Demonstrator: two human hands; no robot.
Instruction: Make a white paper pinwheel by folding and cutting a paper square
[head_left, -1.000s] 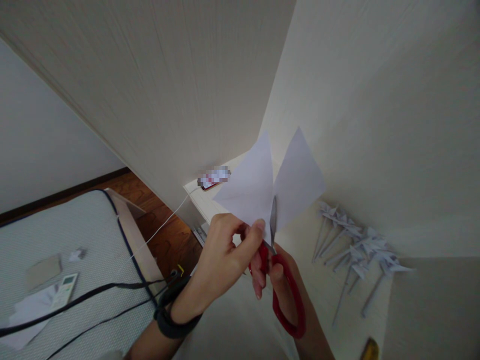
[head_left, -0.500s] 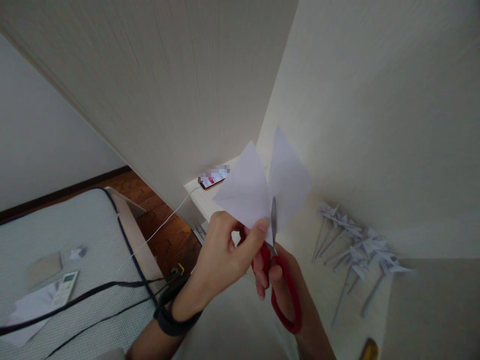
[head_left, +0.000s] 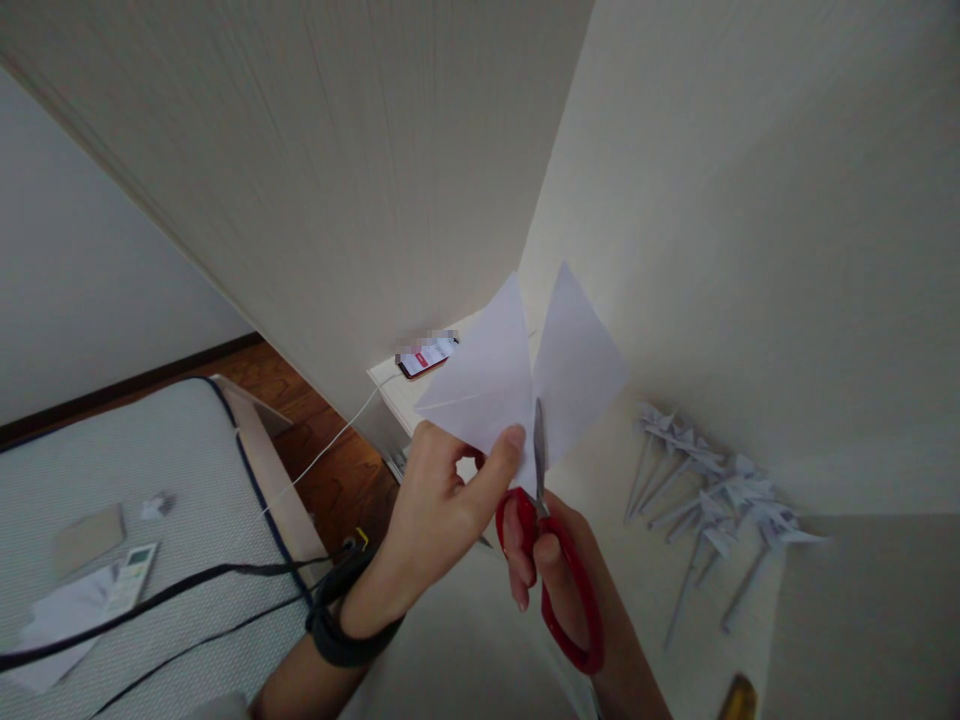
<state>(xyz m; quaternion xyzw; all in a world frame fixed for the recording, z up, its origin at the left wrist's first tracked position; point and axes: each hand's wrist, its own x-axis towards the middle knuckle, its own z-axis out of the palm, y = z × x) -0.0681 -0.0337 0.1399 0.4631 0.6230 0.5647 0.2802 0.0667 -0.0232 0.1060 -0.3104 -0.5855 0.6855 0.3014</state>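
White paper (head_left: 487, 365) is pinched between the thumb and fingers of my left hand (head_left: 450, 510). A slit from its far edge parts it into two pointed flaps, the right one (head_left: 577, 365) leaning away. My right hand (head_left: 559, 560) has its thumb and fingers through the red handles of a pair of scissors (head_left: 574, 610). The blade (head_left: 539, 450) lies along the paper at the near end of the slit, just right of my left thumb. Part of the lower blade is hidden behind the paper.
Several paper pinwheels on sticks (head_left: 712, 490) lie on the white desktop (head_left: 600, 560) to the right. A phone (head_left: 427, 355) on a white cable rests behind my left hand. On the mattress (head_left: 202, 480) are a remote (head_left: 131, 578), paper sheets (head_left: 67, 615) and a beige square (head_left: 88, 540).
Both hands, with the paper and scissors, have shifted slightly left. The paper's flaps have turned a little, and the gap between them at the far edge looks slightly wider.
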